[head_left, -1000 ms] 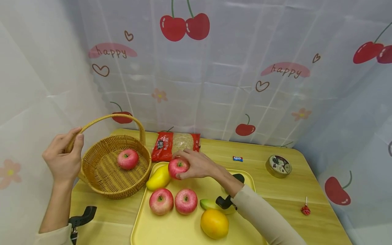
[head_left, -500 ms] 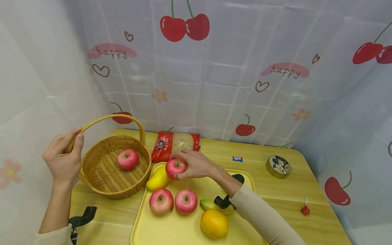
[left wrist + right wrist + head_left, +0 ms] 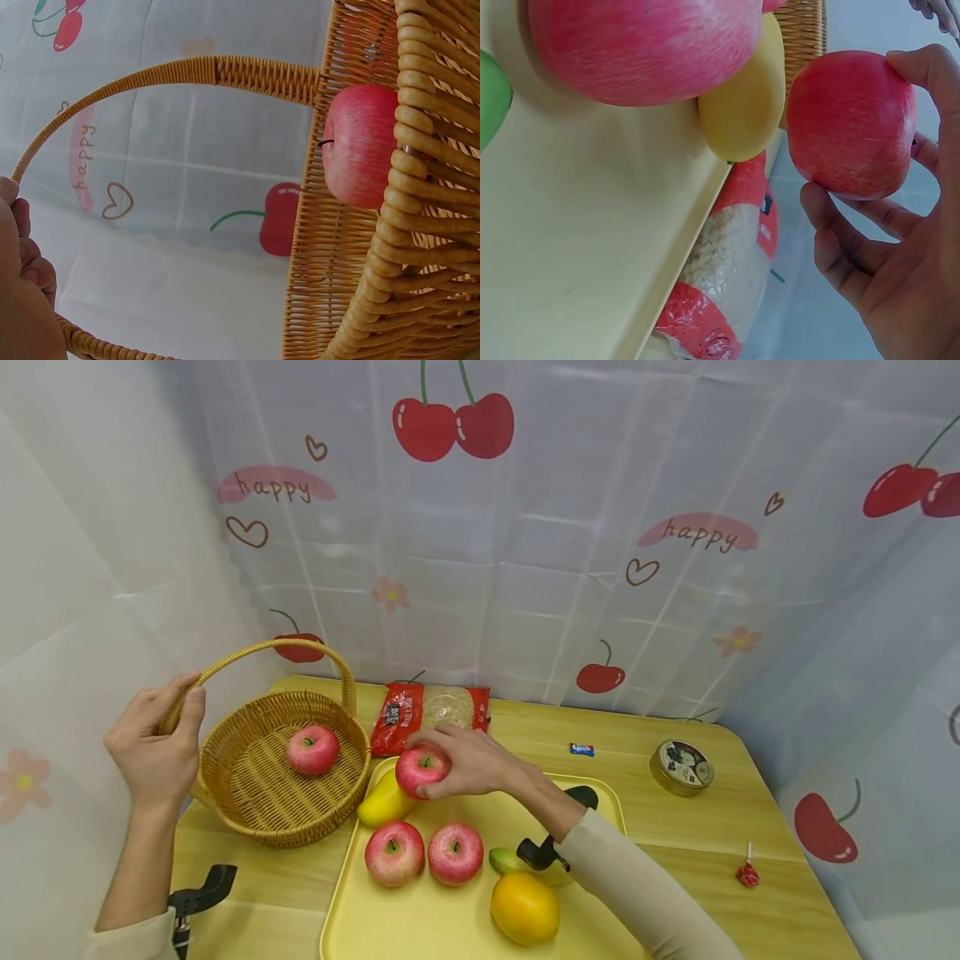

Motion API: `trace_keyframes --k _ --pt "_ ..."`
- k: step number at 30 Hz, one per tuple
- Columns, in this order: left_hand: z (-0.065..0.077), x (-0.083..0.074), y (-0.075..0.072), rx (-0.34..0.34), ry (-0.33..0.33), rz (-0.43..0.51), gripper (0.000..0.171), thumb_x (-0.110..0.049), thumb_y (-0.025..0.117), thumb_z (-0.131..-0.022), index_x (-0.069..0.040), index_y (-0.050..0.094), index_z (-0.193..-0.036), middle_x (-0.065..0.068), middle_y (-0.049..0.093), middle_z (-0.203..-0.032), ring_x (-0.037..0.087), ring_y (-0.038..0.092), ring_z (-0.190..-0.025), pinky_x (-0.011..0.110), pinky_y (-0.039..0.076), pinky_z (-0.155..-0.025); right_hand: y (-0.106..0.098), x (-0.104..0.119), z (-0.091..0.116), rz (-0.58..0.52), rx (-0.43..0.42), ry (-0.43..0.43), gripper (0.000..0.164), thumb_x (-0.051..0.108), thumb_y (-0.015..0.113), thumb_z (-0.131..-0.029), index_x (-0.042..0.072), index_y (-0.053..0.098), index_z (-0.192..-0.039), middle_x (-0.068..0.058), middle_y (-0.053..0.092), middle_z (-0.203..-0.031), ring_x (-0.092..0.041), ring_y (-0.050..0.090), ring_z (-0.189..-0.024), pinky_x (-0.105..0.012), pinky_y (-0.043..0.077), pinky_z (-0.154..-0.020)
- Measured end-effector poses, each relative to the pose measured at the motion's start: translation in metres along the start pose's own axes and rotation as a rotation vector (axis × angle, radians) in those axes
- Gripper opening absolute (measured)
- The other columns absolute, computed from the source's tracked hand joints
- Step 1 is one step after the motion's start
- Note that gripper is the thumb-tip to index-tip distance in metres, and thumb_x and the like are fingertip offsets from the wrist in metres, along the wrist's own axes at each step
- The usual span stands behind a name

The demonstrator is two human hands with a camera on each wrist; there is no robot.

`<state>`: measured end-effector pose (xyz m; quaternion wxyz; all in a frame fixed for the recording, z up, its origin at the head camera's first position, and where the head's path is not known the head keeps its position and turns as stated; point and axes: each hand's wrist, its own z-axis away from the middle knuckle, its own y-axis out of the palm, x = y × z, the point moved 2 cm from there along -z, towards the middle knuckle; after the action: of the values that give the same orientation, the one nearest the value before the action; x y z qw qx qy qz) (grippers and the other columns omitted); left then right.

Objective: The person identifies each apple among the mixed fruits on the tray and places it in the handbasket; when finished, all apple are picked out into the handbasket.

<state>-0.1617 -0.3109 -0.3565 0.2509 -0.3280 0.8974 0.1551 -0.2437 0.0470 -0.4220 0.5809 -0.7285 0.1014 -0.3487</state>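
Observation:
My left hand (image 3: pixel 156 739) grips the arched handle of a wicker basket (image 3: pixel 285 835) at the left of the table. One pink-red apple (image 3: pixel 312 750) lies inside the basket, seen from the side in the left wrist view. My right hand (image 3: pixel 476 762) holds another red apple (image 3: pixel 420 768) between thumb and fingertips. In the right wrist view this apple is raised clear above the tray. A yellow mango (image 3: pixel 386 802) lies just below it in the head view, at the tray's back left corner. Two more apples sit side by side on the yellow tray (image 3: pixel 420 927).
An orange-yellow round fruit (image 3: pixel 525 908) and a green fruit (image 3: pixel 506 860), partly behind the right wrist mount, lie on the tray. A red food packet (image 3: pixel 397 718) lies behind it. To the right are a small blue wrapper (image 3: pixel 582 749), a round tin (image 3: pixel 682 767) and a lollipop (image 3: pixel 747 874).
My right hand has moved slightly left with its apple, bringing it over the mango in the head view. The left hand and basket have stayed in place.

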Motion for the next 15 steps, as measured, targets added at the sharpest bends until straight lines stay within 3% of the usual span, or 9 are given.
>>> trace_keyframes --k 8,15 --pt "-0.0007 -0.0010 0.0000 0.005 -0.010 -0.013 0.013 0.006 0.071 -0.087 0.012 0.075 -0.098 -0.015 0.064 -0.080 -0.001 0.048 -0.064 0.009 0.035 -0.060 0.0001 0.0048 -0.0039 0.000 0.001 -0.005 0.065 0.062 0.069 -0.077 0.039 0.054 -0.137 0.008 0.054 -0.127 -0.011 0.055 -0.104 -0.032 0.048 -0.080" --pt "-0.0010 -0.0018 -0.0003 0.007 -0.012 -0.028 0.014 0.005 0.071 -0.087 0.011 0.076 -0.098 -0.016 0.064 -0.081 -0.001 0.046 -0.064 0.009 0.034 -0.059 0.0008 0.0076 -0.0088 0.011 -0.014 -0.021 0.062 0.061 0.069 -0.077 0.043 0.052 -0.133 0.011 0.054 -0.121 -0.010 0.053 -0.100 -0.031 0.047 -0.080"
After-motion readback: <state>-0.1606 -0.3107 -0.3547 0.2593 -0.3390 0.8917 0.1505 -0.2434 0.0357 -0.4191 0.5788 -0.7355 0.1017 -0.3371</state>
